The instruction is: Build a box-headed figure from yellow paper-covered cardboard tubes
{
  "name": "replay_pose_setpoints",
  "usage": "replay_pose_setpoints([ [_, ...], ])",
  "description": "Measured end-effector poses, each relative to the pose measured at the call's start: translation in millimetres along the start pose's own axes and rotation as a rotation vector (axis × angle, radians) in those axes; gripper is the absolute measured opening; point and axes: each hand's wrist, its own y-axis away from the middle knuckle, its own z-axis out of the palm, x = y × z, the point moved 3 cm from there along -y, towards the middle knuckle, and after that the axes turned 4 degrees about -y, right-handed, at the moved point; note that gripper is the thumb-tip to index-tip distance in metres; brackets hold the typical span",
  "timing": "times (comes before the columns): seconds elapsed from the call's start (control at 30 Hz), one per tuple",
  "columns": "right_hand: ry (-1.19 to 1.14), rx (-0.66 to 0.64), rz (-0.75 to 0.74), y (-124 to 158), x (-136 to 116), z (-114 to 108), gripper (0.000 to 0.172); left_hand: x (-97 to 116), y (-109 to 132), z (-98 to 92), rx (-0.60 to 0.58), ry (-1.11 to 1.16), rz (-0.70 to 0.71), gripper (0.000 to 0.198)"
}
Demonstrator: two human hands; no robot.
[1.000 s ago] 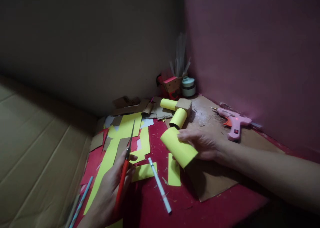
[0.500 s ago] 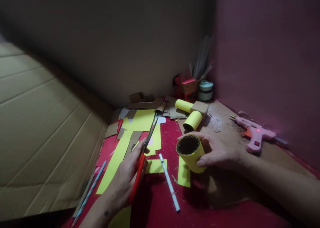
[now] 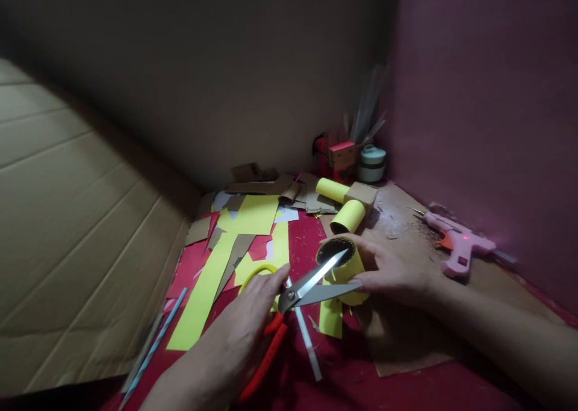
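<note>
Two-handed, working above the red tabletop point(image 3: 350, 376); in the left hand point(image 3: 241, 315), gripping the scissors point(image 3: 291, 295) by the handles, holding both blades well apart; in the right hand point(image 3: 391, 271), clasping the yellow tube point(image 3: 347, 274) between thumb and fingers, facing its dark open end upwards; having a yellow strip point(image 3: 331, 321) lying below the tube and the pink glue gun point(image 3: 458, 239) well apart to the right; showing the upper blade across the tube's mouth, leaving unclear whether inside or merely in front; running the lower blade past the near wall, pointing its tip close to the right thumb; probably wanting a shift of that thumb out of the blade's line; preferably gripping firmly without squashing the wall, closing the blades in short bites, and turning the tube rather than bending the left wrist.
</note>
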Motion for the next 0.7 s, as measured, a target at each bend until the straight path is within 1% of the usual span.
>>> replay_pose_setpoints([
  [0.17, 0.081, -0.031, -0.026, -1.5, 4.2, -4.5, 0.067, 0.1, -2.4, 2.4, 0.017, -0.049, 0.018, 0.062],
  [0.27, 0.134, -0.026, -0.025, -1.3, 5.5, -6.7, 0.069, -2.4, -2.9, 4.4, 0.022, -0.050, -0.002, 0.062],
  [0.33, 0.129, -0.033, -0.013, -1.0, 5.8, -6.3, 0.069, -3.3, -3.5, 6.0, 0.029, -0.053, -0.003, 0.061],
  [0.47, 0.078, -0.050, 0.018, -0.9, 7.2, -3.6, 0.068, -1.9, -4.5, 7.4, 0.069, -0.072, 0.044, 0.059],
  [0.6, 0.060, -0.062, 0.013, -0.5, 10.9, -3.7, 0.068, -2.9, -5.0, 9.4, 0.049, -0.067, 0.013, 0.058],
  [0.7, 0.055, -0.061, 0.004, -0.4, 14.0, -4.8, 0.067, -2.0, -4.7, 9.5, 0.082, -0.119, 0.058, 0.061],
])
